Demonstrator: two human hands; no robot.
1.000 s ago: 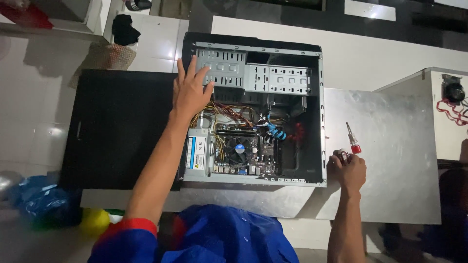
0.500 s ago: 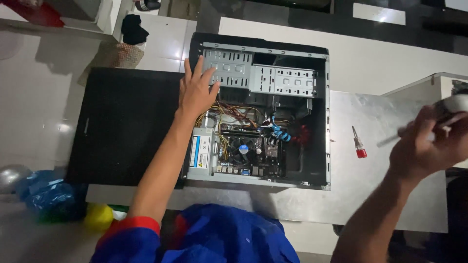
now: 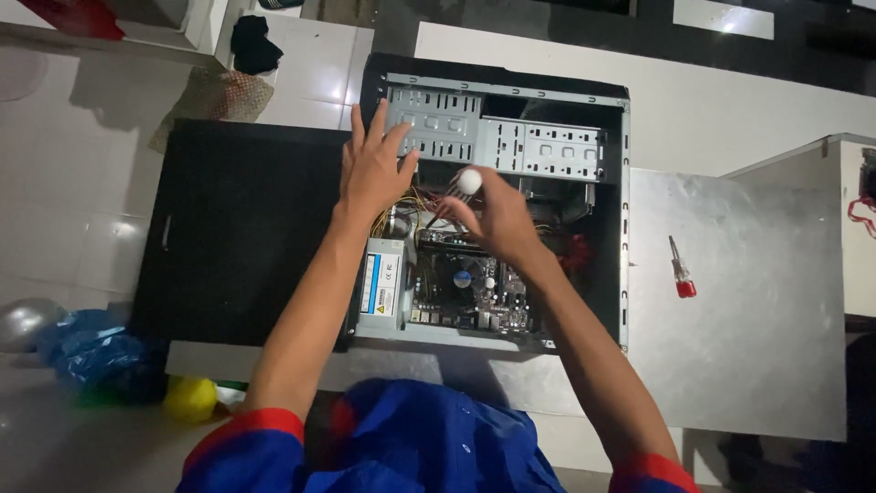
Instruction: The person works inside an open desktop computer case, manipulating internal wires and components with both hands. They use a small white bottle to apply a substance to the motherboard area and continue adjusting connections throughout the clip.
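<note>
1. The right hand (image 3: 497, 215) is over the middle of the open computer case (image 3: 497, 196), fingers curled round a small white round-ended thing (image 3: 468, 182) pinched at the fingertips; what it is cannot be told.
2. The left hand (image 3: 374, 169) lies flat with fingers spread on the case's left edge, fingertips reaching the grey metal drive cage (image 3: 497, 137) at the far end.
3. Below both hands, inside the case, lies the circuit board (image 3: 465, 288), with a tangle of coloured wires (image 3: 406, 205) between the two hands.
4. Just left of the board, by the left forearm, sits the grey power supply box (image 3: 383, 283) with a label on it.
5. The case lies on its side, open face up; a black side panel (image 3: 242, 228) lies flat against its left side.
6. To the right of the case a grey metal sheet (image 3: 739, 301) lies flat, and a red-handled screwdriver (image 3: 680, 269) rests on it, well apart from either hand.
7. At the lower left, on the floor, are blue cloth (image 3: 87, 351) and a yellow ball (image 3: 190, 397).
8. Blue sleeves with red cuffs (image 3: 401, 447) show at the bottom edge.
</note>
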